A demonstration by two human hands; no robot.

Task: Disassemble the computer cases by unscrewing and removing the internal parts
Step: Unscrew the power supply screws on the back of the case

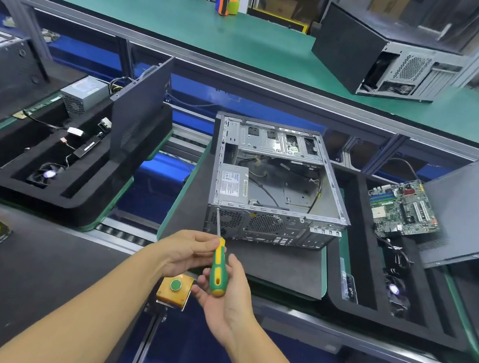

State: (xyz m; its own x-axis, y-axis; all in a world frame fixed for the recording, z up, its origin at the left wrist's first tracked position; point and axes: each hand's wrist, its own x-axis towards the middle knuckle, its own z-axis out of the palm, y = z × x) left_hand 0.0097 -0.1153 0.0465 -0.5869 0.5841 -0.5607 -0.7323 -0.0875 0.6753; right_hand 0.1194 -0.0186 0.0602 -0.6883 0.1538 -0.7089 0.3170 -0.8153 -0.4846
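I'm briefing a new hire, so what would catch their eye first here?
The open grey metal computer case lies on its side at centre. Just in front, a green-and-yellow screwdriver is held up, and a green motherboard sits in the black foam tray on the right.

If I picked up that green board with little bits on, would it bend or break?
Probably stiff: the green board looks like a flat, thin plate. Likely fragile, since many small parts stick up from it. Its trailing wires might snag.

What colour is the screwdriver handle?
The screwdriver handle is green with yellow panels; the head view shows it best.
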